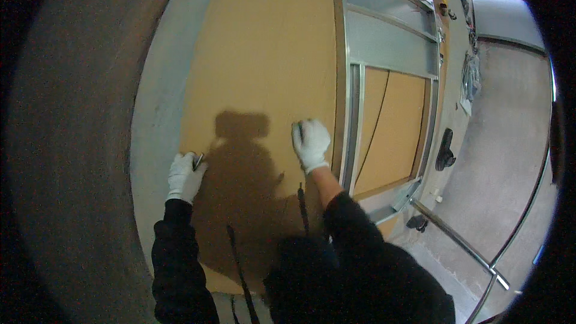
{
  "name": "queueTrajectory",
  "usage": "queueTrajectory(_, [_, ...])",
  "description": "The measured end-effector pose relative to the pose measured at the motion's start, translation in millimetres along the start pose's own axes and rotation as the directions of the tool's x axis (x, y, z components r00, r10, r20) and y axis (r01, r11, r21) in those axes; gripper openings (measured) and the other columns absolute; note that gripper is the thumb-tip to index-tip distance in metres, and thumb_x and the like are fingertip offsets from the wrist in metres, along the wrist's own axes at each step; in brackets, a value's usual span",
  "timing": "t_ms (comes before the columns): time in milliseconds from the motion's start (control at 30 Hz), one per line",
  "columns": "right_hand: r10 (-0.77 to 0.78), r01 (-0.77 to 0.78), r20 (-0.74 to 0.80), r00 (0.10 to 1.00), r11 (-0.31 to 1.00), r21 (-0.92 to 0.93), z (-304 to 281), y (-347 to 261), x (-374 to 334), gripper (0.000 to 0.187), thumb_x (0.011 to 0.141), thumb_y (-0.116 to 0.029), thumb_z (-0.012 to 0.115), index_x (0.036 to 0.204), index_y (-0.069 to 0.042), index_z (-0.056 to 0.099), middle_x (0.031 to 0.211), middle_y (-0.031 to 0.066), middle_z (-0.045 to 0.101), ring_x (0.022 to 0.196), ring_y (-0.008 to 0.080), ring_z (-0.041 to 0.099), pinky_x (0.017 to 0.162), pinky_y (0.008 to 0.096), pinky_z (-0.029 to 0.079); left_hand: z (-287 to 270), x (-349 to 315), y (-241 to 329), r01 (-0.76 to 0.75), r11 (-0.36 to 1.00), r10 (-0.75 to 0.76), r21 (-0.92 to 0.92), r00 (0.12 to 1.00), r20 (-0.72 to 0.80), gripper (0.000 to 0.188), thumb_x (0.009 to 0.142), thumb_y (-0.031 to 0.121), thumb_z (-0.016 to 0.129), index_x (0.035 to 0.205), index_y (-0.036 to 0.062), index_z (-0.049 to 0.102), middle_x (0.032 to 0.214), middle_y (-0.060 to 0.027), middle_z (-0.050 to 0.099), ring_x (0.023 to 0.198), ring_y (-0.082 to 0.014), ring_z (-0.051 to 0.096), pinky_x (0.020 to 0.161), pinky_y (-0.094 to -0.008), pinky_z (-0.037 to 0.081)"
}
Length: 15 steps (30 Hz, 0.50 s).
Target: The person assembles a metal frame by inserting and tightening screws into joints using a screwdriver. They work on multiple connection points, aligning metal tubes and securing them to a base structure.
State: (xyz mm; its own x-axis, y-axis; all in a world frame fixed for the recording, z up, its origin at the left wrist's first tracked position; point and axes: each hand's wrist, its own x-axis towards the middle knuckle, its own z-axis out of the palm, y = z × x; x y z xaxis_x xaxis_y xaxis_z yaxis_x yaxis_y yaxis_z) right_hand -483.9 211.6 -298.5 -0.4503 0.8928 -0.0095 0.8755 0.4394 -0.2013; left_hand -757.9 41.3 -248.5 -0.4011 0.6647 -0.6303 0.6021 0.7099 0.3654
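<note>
A large tan board (270, 36) stretches out in front of me, with my shadow across its middle. At its left edge my left hand (185, 181), in a white knit glove, is closed around a short, thin silvery tool (198, 161); its exact kind is unclear. My right hand (312, 144), also gloved in white, rests on or just above the board near its right side. Its fingers are curled together, and a small dark greenish thing (300, 126) shows between them, too small to name.
A metal stud frame (355, 126) stands along the board's right side, with a smaller tan panel (396, 120) inside it. A grey strip (156, 108) borders the board's left. Metal rails (456, 237), a black shoe-shaped object (445, 150) and a clear plastic bag (471, 75) are farther right.
</note>
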Motion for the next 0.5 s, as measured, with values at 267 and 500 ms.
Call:
queueTrajectory(267, [0.029,-0.038,0.099,0.995,0.996,0.086,10.1,15.7,-1.9,0.012,0.071,-0.023,0.064,0.074,-0.013,0.059,0.068,0.0088,0.053,0.061,0.0307,0.054,0.051,0.0424,0.043,14.3,26.0,-2.9,0.025,0.980,-0.023,0.196,1.000,-0.013,0.028,0.074,0.019,0.070,0.089,0.0012,0.054,0.089,-0.0219,0.052,0.086,-0.0396,0.052,0.073,-0.0461,0.043])
queueTrajectory(500, [-0.078,0.072,0.020,0.997,0.972,0.222,-1.3,15.3,7.2,0.015,0.065,-0.018,0.066,0.076,-0.012,0.058,0.067,0.0082,0.053,0.059,0.0297,0.054,0.046,0.0423,0.041,11.6,25.7,-12.4,-0.038,0.981,0.037,0.192,0.999,0.004,0.028,0.073,0.017,0.070,0.087,-0.0002,0.052,0.092,-0.0232,0.050,0.085,-0.0411,0.051,0.074,-0.0472,0.042])
